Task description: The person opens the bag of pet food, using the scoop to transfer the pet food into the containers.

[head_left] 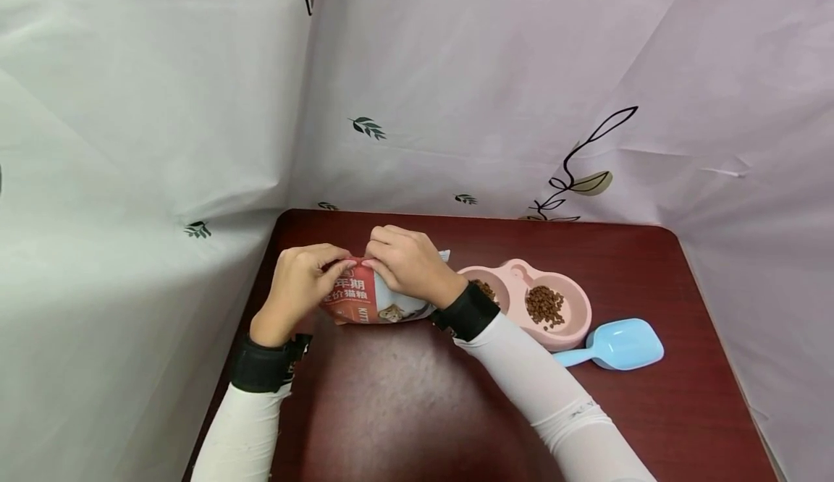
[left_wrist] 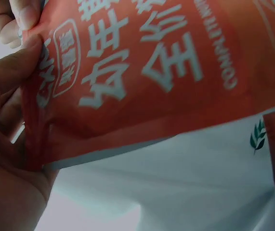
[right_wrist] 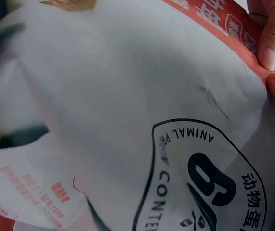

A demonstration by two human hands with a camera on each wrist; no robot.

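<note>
Both hands are at the top edge of a red and white cat food bag (head_left: 355,297), which bears a kitten picture and large white characters. My left hand (head_left: 301,283) pinches the red edge between thumb and fingers. Close beside it, my right hand (head_left: 410,265) pinches the same edge, its thumb almost meeting the left one. In the left wrist view the bag's red front (left_wrist: 142,72) fills most of the picture, with the left thumb (left_wrist: 14,65) along its edge. The right wrist view shows the bag's white panel (right_wrist: 127,86) bulging and creased.
Right of the bag stands a pink double bowl (head_left: 515,286) with brown kibble (head_left: 544,305) in both hollows, partly hidden by the right wrist. A light blue scoop (head_left: 625,344) lies against its front side. Patterned white cloth (head_left: 456,106) hangs behind the dark red table (head_left: 404,409).
</note>
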